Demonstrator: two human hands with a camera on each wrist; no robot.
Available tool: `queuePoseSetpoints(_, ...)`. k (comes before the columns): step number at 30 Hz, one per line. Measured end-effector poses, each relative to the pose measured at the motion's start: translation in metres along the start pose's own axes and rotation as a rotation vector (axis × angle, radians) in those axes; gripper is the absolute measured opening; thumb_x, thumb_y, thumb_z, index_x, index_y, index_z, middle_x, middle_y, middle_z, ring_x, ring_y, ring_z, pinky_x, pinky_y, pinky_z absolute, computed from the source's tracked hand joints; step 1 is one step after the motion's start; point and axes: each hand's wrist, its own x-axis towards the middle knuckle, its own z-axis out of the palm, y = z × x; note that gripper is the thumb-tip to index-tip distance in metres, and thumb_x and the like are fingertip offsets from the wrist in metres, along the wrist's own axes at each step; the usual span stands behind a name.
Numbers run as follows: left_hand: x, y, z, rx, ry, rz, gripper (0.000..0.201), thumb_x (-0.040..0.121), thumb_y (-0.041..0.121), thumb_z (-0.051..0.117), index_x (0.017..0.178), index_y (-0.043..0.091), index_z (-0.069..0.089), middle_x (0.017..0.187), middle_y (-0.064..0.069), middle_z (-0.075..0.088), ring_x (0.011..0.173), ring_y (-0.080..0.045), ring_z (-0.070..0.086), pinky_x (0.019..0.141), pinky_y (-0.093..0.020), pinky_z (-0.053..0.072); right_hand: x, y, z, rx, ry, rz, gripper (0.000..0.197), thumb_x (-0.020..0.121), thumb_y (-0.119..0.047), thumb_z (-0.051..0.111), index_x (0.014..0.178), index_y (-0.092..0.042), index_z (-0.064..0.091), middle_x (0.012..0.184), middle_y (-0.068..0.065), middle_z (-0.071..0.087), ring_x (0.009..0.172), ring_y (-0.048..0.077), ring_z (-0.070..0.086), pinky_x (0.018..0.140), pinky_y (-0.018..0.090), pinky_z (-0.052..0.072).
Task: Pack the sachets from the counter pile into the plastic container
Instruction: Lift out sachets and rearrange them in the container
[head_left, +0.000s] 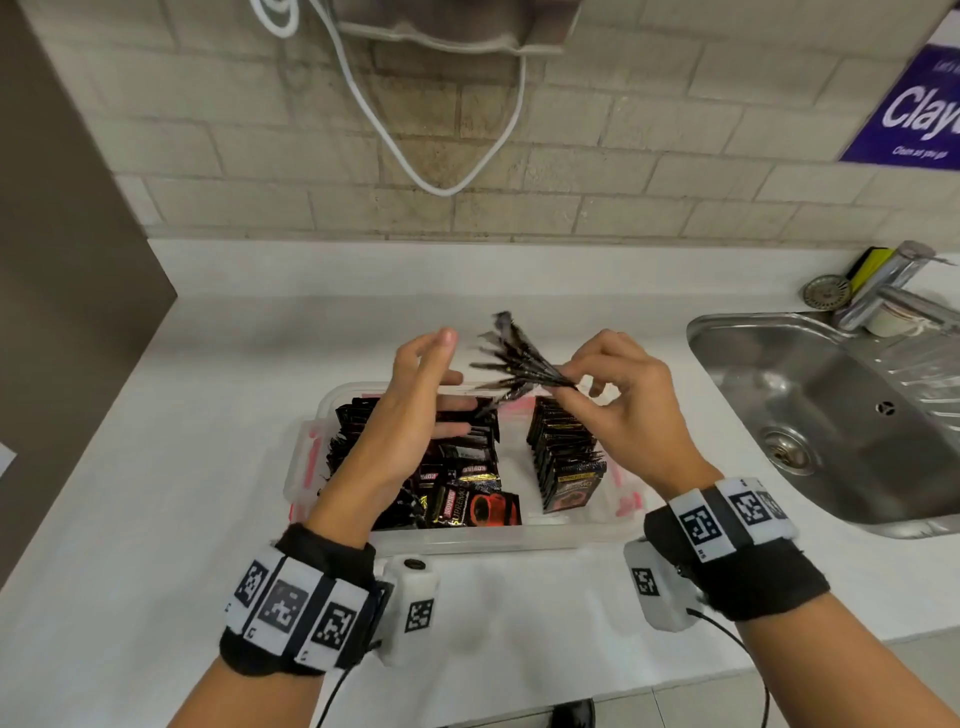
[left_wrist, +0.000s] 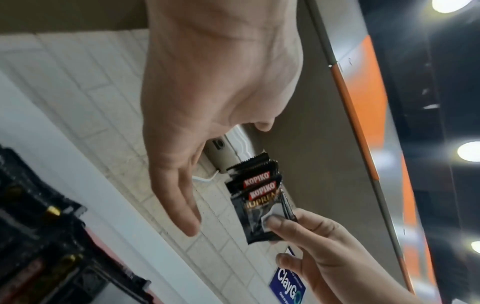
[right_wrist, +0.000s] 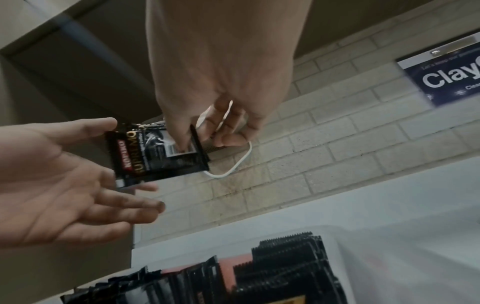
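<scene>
Right hand (head_left: 623, 400) pinches a fanned bunch of sachets (head_left: 514, 358) above the plastic container (head_left: 467, 540); we note left hand (head_left: 415, 410) spread wide, holding nothing.

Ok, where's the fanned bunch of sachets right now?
Head view, centre: the fanned sachets are pinched in the right hand, above the plastic container, beside the open left hand.

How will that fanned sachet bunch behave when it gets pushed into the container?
Probably floppy: the sachet bunch splays into a fan above the right hand pinching one end. Likely light, since a fingertip pinch carries it. The glossy film may let sachets slide apart, so the open left hand might need to square them.
</scene>
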Motion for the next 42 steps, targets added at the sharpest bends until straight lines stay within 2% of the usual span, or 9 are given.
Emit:
queuePoseSetpoints(5,-0.005,-0.003,0.018,-0.162,-0.207,-0.076,0.094,0.063,0.064,0.082,0.139,0.021,0.048,0.125,0.007,0.07,0.117,-0.007,0.065,0.103,-0.037,0.048,0.001,-0.011,0.003,-0.016,0.156,-0.053,0.007,0.081,-0.004,0.078,0.081,-0.008,0.072,0.081,0.002,0.059,0.075,0.01,0.058,0.06,0.026,0.053)
queuePoseSetpoints(11,-0.005,0.01,0.048,-0.319,-0.224,-0.037,0.04,0.081,0.035,0.08,0.113,0.011,0.073,0.113,-0.003,0.074,0.112,-0.014,0.067,0.111,-0.045,0.043,-0.007,-0.026,0.021,-0.146,0.174,-0.142,0.002,0.081,-0.008,0.071,0.083,-0.008,0.07,0.082,-0.001,0.057,0.069,0.017,0.058,0.055,0.039,0.053)
queuePoseSetpoints(15,-0.001,0.017,0.056,-0.448,-0.089,-0.068,0.044,0.077,0.026,0.078,0.11,-0.003,0.071,0.1,-0.011,0.071,0.094,-0.016,0.068,0.096,-0.043,0.046,-0.012,-0.03,0.027,-0.253,0.16,-0.198,0.006,0.081,-0.013,0.071,0.086,-0.009,0.069,0.083,-0.001,0.06,0.074,0.016,0.056,0.056,0.036,0.049)
queuePoseSetpoints(18,0.004,0.021,0.058,-0.489,-0.069,-0.072,0.019,0.074,0.019,0.074,0.091,0.013,0.077,0.091,-0.008,0.066,0.083,-0.015,0.062,0.085,-0.04,0.043,-0.014,-0.031,0.028,-0.317,0.124,-0.226,0.018,0.085,-0.024,0.066,0.093,-0.008,0.07,0.087,-0.001,0.062,0.085,0.018,0.054,0.059,0.033,0.048)
queuePoseSetpoints(23,0.012,0.02,0.05,-0.575,-0.134,-0.093,0.028,0.08,0.015,0.057,0.105,0.009,0.068,0.082,-0.003,0.06,0.074,-0.014,0.056,0.081,-0.036,0.047,-0.013,-0.032,0.02,-0.286,0.04,-0.229,0.037,0.079,-0.041,0.077,0.097,-0.009,0.072,0.091,0.0,0.062,0.09,0.021,0.051,0.075,0.026,0.044)
queuePoseSetpoints(28,0.015,0.017,0.042,-0.491,-0.276,-0.144,0.027,0.085,0.01,0.05,0.095,0.006,0.075,0.09,-0.013,0.071,0.077,-0.024,0.068,0.072,-0.037,0.054,-0.005,-0.034,0.002,-0.063,0.168,-0.102,0.025,0.087,-0.017,0.068,0.113,-0.013,0.067,0.107,0.001,0.054,0.095,0.014,0.055,0.074,0.025,0.046)
queuePoseSetpoints(33,0.014,0.013,0.044,-0.367,-0.331,-0.194,0.03,0.071,0.012,0.066,0.099,0.002,0.072,0.091,-0.017,0.07,0.083,-0.028,0.069,0.076,-0.037,0.055,0.007,-0.031,-0.012,-0.013,-0.001,0.032,0.036,0.094,-0.024,0.069,0.129,-0.022,0.063,0.117,-0.004,0.061,0.104,0.011,0.062,0.079,0.019,0.053)
queuePoseSetpoints(39,0.01,0.008,0.042,-0.245,-0.321,-0.084,0.021,0.082,0.011,0.078,0.095,0.027,0.079,0.103,-0.008,0.077,0.096,-0.024,0.075,0.076,-0.032,0.059,0.006,-0.02,-0.018,0.243,-0.08,0.252,0.027,0.088,-0.026,0.074,0.114,-0.024,0.069,0.107,0.008,0.07,0.085,0.028,0.065,0.079,0.05,0.057)
queuePoseSetpoints(42,0.004,0.006,0.04,-0.203,-0.363,-0.09,0.023,0.078,0.034,0.079,0.101,0.035,0.078,0.108,-0.002,0.077,0.102,-0.019,0.073,0.082,-0.033,0.058,0.004,-0.013,-0.023,0.319,-0.141,0.278,0.029,0.086,-0.027,0.072,0.114,-0.019,0.07,0.102,0.011,0.072,0.09,0.028,0.067,0.076,0.043,0.059)
